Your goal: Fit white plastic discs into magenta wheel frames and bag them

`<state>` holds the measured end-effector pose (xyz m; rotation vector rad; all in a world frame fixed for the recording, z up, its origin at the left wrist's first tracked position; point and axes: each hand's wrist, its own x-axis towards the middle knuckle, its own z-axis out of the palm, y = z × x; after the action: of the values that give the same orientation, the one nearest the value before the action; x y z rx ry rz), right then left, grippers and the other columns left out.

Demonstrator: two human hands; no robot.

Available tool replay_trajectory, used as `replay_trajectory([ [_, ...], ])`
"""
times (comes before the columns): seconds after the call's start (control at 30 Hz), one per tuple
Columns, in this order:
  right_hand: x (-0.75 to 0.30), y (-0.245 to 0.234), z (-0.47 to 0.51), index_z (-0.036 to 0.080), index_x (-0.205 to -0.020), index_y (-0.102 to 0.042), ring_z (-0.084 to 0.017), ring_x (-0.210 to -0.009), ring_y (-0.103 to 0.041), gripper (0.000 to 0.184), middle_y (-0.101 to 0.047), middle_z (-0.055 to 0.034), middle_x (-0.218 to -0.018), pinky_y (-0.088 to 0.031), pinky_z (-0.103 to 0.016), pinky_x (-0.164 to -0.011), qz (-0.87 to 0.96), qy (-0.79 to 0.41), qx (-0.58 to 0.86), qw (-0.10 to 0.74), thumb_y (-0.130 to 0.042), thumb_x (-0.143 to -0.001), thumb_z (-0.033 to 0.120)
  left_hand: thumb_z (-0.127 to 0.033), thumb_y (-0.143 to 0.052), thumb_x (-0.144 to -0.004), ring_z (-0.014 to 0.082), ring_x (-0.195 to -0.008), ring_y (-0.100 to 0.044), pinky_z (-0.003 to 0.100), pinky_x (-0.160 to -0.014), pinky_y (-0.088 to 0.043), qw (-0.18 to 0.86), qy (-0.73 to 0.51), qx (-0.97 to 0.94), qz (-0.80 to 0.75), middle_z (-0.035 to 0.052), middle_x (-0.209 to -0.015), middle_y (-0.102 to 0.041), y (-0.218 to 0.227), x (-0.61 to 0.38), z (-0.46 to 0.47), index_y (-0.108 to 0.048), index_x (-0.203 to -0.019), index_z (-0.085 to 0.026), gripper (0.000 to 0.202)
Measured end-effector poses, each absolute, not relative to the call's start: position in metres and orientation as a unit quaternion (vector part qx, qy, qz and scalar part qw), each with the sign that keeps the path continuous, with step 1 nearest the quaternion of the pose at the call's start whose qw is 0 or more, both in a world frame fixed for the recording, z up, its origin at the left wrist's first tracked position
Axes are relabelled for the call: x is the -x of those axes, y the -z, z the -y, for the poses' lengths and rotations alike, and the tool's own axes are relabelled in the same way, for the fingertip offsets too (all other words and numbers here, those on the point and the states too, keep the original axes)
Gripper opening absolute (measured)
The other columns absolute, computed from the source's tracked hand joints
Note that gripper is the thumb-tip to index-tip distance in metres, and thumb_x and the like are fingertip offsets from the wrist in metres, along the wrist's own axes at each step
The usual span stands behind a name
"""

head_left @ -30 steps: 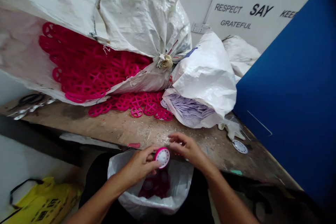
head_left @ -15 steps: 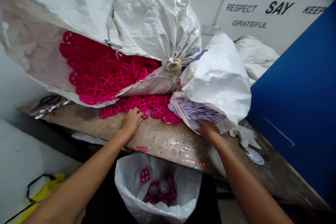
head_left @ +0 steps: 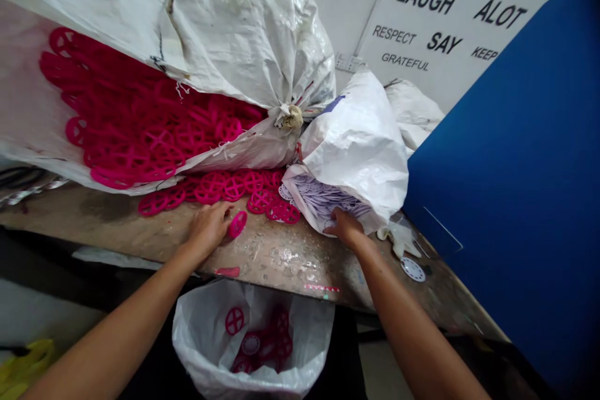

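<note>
The left grip point(head_left: 206, 231) lies flat on the scarred wooden counter point(head_left: 285, 259), fingers loosely apart and clamped on nothing, with a magenta plastic spoked ring point(head_left: 237, 224) tilted just beside its fingertips. Ahead of that grip lies a loose heap of matching rings point(head_left: 225, 190), below a white woven sack point(head_left: 248, 31) full of more. The right grip point(head_left: 344, 229) rests at the mouth of a second white woven sack point(head_left: 359, 150), just beside a stack of pale lilac plastic discs point(head_left: 323, 197); its fingers are partly hidden, so whether they are apart or together cannot be told. Bare counter lies between the grips. The counter's front edge runs just below them, above a white plastic bag point(head_left: 253, 337) holding magenta rings. A blue panel point(head_left: 506, 181) stands to the right. Half a second ago the left grip pressed on the heap; now it has drawn back toward the edge, the single ring apart from the heap.
</note>
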<state>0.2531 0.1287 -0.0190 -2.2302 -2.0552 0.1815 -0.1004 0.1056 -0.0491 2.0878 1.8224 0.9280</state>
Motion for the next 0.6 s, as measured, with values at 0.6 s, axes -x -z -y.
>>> replay_trajectory([
  [0.6, -0.153, 0.044, -0.025, 0.019, -0.089, -0.057, -0.013, -0.065, -0.055, 0.031, -0.064, -0.0017, -0.083, -0.044, -0.021, -0.052, 0.500, -0.544, 0.468, 0.486, -0.070, -0.070, 0.039, -0.021, -0.055, -0.084, 0.0263, -0.103, -0.056, 0.043, -0.091, -0.043, 0.118, -0.296, -0.763, -0.562, 0.0106, -0.112, -0.064, 0.061, 0.064, -0.029, -0.058, -0.116, -0.016, 0.033],
])
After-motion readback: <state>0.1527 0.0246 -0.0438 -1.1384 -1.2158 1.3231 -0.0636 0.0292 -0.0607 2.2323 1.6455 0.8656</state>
